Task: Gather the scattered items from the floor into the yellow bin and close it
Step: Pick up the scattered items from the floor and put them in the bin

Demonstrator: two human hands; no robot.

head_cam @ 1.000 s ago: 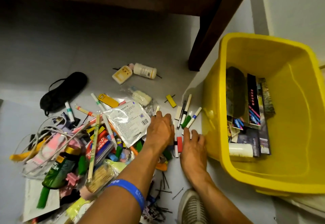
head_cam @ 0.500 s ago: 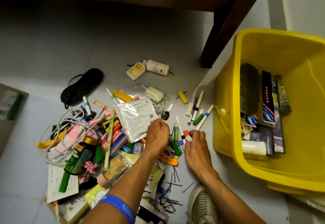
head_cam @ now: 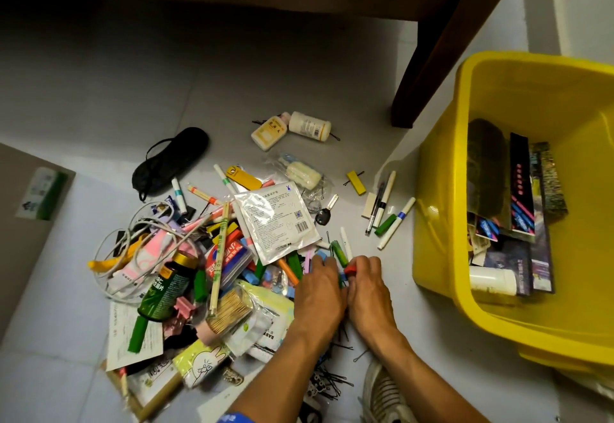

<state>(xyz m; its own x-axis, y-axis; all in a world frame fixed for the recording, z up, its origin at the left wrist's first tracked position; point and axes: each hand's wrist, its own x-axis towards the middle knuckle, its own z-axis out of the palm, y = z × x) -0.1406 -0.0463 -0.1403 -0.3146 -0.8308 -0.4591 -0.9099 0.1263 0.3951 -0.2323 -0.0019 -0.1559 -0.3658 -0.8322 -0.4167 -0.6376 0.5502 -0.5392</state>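
Since half a second ago the hands have drawn together at the pile's right edge, left of the yellow bin (head_cam: 442,256). The left hand (head_cam: 319,289) curls its fingers over small pieces, though what it holds is unclear. The right hand (head_cam: 367,284), nearer the bin, now pinches a red piece (head_cam: 350,269). A green marker (head_cam: 339,253) just above them lies lengthwise away from the person, leaning slightly left. The bin stands open.
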